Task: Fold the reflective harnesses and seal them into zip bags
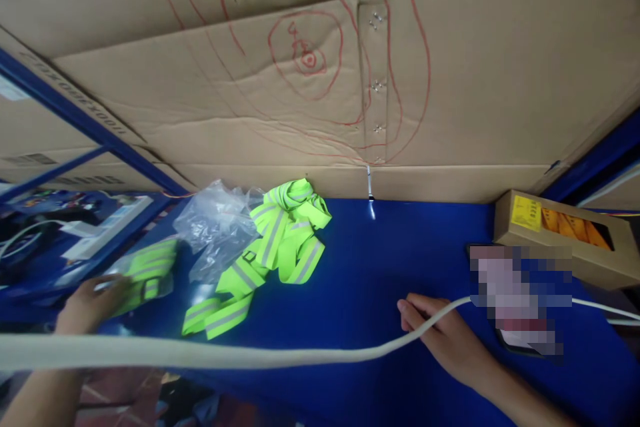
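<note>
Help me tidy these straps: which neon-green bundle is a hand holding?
The folded bundle at far left, gripped by the left hand. The other, a loose tangle, lies on the blue tabletop beside the clear plastic.

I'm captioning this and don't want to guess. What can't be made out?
All in the head view:
Dark-edged device: its surface is pixelated.
Left hand, exact finger placement on the bagged green strap: blurred.
Left forearm, partly: white cable crosses it.
Right hand, anything held: curled fingers hide the palm.
Orange contents: mostly covered by their box.
</note>
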Motion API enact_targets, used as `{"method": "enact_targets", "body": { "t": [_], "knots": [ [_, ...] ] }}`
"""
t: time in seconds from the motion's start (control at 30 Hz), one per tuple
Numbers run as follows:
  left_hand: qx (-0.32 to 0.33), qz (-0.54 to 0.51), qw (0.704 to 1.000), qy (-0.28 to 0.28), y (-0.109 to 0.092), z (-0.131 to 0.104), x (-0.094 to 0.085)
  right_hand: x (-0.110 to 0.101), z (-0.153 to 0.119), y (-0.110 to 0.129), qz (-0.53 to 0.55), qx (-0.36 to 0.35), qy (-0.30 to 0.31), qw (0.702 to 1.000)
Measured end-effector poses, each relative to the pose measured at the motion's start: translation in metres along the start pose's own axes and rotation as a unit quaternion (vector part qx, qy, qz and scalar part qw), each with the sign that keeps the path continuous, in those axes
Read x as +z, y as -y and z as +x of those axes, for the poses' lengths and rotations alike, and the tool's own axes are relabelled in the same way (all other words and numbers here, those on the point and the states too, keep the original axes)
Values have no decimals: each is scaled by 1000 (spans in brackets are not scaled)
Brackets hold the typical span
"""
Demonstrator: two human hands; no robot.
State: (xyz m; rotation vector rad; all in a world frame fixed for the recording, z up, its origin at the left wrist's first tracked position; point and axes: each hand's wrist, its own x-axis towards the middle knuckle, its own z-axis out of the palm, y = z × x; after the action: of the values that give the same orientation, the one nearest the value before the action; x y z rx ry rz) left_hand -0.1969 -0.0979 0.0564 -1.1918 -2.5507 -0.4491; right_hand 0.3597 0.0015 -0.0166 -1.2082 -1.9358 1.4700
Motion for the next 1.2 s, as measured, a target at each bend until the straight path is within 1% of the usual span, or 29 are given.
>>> {"method": "enact_targets", "body": {
  "t": [0.07,0.1,0.13,0.17,0.23,0.37,0.43,0.5,0.57,0.67,0.83,0.93,1.0,1.07,1.13,1.2],
  "knots": [
    [-29,37,999,-15,-9,6,1,-1,0,-1,-4,1,5,1000],
    [-28,43,998,-22,-18,8,3,-1,1,-1,-4,1,7,1000],
    [-12,40,999,-21,-29,7,6,-1,1,-1,-3,1,9,1000],
    [17,27,999,-11,-43,5,10,-1,1,-1,-4,-1,9,1000],
    [92,-10,995,38,-77,-3,20,-1,1,-1,-8,-5,10,1000],
    [206,-57,970,113,-147,-31,49,-2,1,-1,-28,-11,8,1000],
    [213,-55,968,122,-175,-45,61,-3,1,-1,-36,-12,9,999],
    [210,-56,968,123,-194,-56,68,-3,0,-2,-39,-15,15,999],
    [206,-64,969,122,-203,-63,70,-3,-1,-2,-41,-20,22,999],
    [209,-79,967,121,-205,-64,66,-3,-1,0,-47,-27,23,998],
    [207,-108,967,97,-198,-64,51,-3,0,2,-50,-32,21,998],
    [202,-130,968,78,-202,-73,40,-3,2,4,-53,-33,22,998],
    [196,-148,966,84,-209,-85,35,-3,2,4,-53,-35,22,998],
    [194,-185,956,116,-221,-102,34,-4,2,4,-53,-37,23,998],
    [201,-242,937,152,-237,-123,37,-3,2,3,-54,-38,22,998],
    [220,-302,912,171,-257,-147,39,-2,1,1,-44,-42,4,998]
  ]
}}
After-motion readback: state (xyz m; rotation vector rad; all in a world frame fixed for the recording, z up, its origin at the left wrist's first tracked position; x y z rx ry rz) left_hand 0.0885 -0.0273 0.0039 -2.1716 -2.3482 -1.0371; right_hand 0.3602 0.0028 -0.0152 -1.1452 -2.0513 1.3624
